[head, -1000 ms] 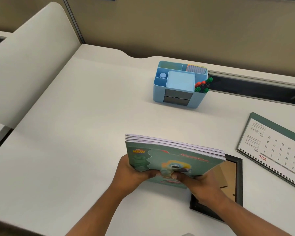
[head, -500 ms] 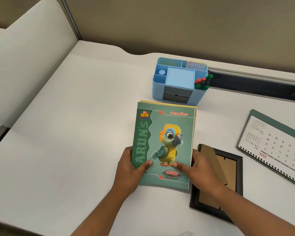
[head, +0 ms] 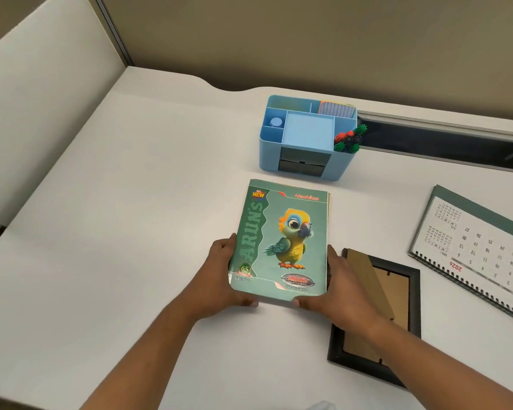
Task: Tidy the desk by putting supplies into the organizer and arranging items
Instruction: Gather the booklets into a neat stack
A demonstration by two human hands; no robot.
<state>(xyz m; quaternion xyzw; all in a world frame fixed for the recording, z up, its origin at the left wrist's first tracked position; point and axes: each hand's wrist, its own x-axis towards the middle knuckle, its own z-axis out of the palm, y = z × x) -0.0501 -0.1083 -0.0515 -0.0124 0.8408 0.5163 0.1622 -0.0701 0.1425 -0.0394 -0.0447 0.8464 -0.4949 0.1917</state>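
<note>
A stack of glossy, flat notebooks (head: pixel 285 238) lies on the smooth white desk (head: pixel 131 232), its long axis pointing away toward a blue plastic organizer (head: pixel 305 137) beyond the fingertips. The left hand (head: pixel 219 279) and right hand (head: pixel 341 291) grip its side edges. A black frame (head: pixel 415 306) lies just right of the right fingers, and the desk top stretches wide to the left.

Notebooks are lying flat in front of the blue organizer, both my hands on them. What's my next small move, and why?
Probably square the notebooks up, then let go. Your left hand and right hand grip the near corners, and the stack lies flat on the desk, yet yellowish lower edges poke out on its right side.
</note>
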